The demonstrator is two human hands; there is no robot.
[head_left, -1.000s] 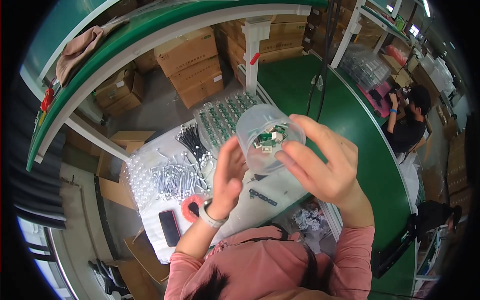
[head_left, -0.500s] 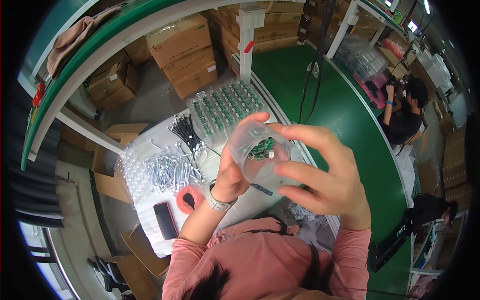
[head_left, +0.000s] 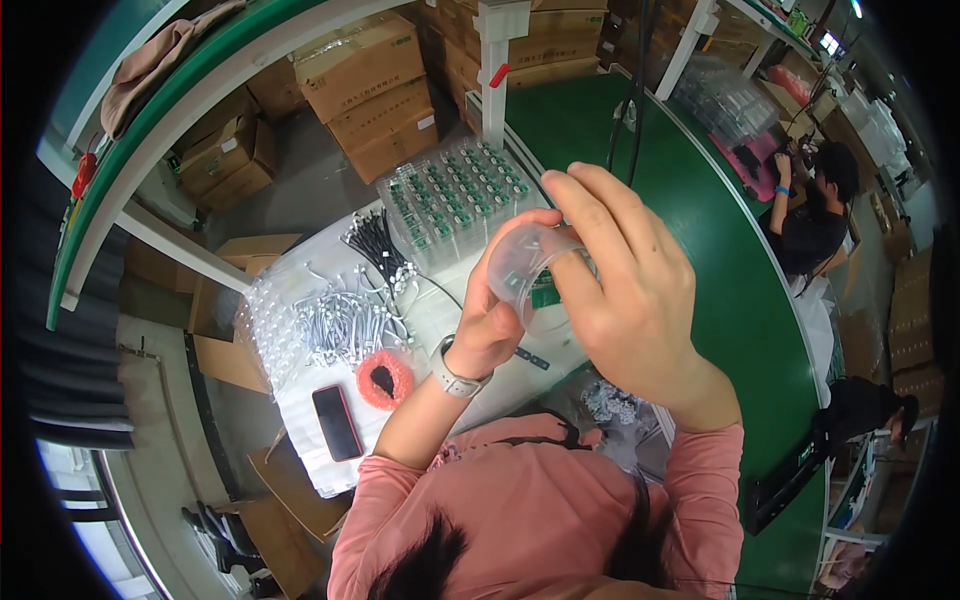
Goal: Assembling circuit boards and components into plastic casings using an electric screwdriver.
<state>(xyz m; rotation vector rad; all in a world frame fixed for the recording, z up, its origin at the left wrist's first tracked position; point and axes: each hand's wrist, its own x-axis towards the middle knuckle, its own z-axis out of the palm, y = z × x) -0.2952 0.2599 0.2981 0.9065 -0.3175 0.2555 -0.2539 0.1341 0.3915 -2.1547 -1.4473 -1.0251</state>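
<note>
Clear plastic, that cup (head_left: 513,268), and it's up in the air above the white bench (head_left: 432,322), tipped over with its mouth toward the right hand (head_left: 632,305)! Left hand (head_left: 488,325) has it firmly, fingers curled round the far side and thumb at the near side, a pale watch (head_left: 458,376) on the wrist. Right hand's right at the opening: two fingers stretch up past the rim, another bends in at the mouth, its tip hidden, so whether they pinch anything, I cannot tell. Green boards (head_left: 543,291) peek out inside the cup, partly covered by that hand.

Just beyond, a clear tray (head_left: 455,195) shows rows of small green boards. To its left, black cables (head_left: 372,245) fan out in a bunch, and nearer lies a tangled heap of white cables (head_left: 345,325) beside bubble wrap (head_left: 263,325). Closer in, a pink roll (head_left: 402,384) sits near a phone (head_left: 338,423). And off to the right, a co-worker (head_left: 812,235) in black is at another bench!
</note>
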